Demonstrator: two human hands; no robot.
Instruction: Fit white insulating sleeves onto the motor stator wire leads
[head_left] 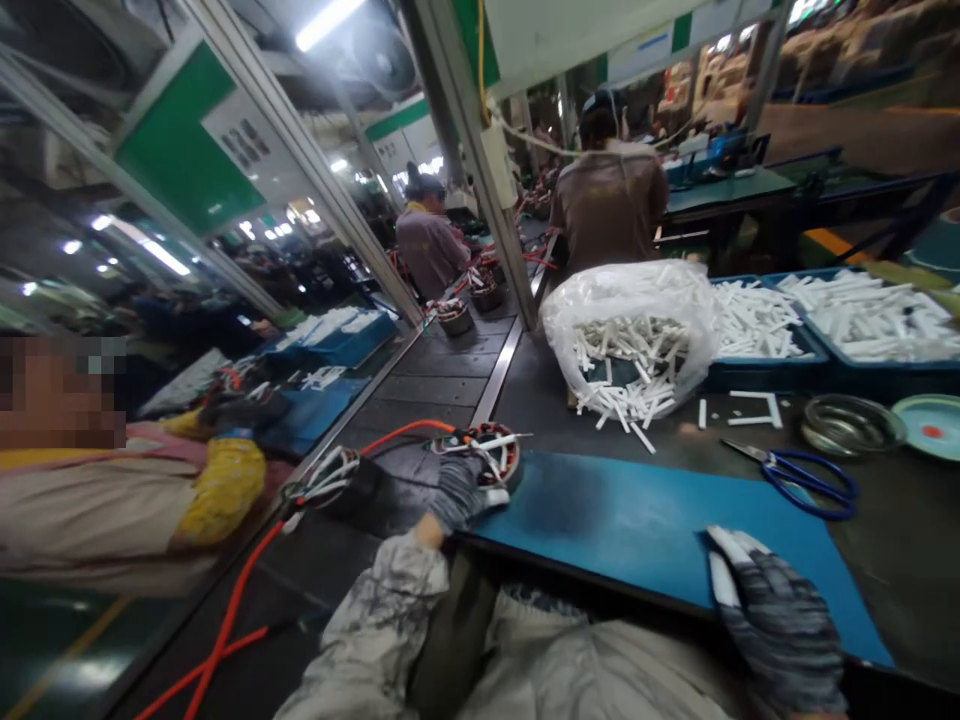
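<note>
My left hand (459, 490), in a grey glove with white fingertips, grips the near left side of a wound motor stator (513, 462). The stator is round, with reddish windings, white sleeves and leads sticking out of its top; part of it is hidden behind the hand. An orange lead (409, 428) arches away from it to the left. Over the right part of the blue mat (637, 510), near its front edge, is my right hand (780, 610), gloved alike. Its white-tipped fingers are stretched out and nothing shows in them.
Blue-handled scissors (810, 485) lie by the mat's far right. Beyond are a metal bowl (851, 425), a plastic bag (559, 325) spilling white tubes, and blue bins (885, 375) of tubes. Across the conveyor (431, 375) a co-worker's yellow-gloved hand (225, 485) appears. More stators (454, 318) stand farther along.
</note>
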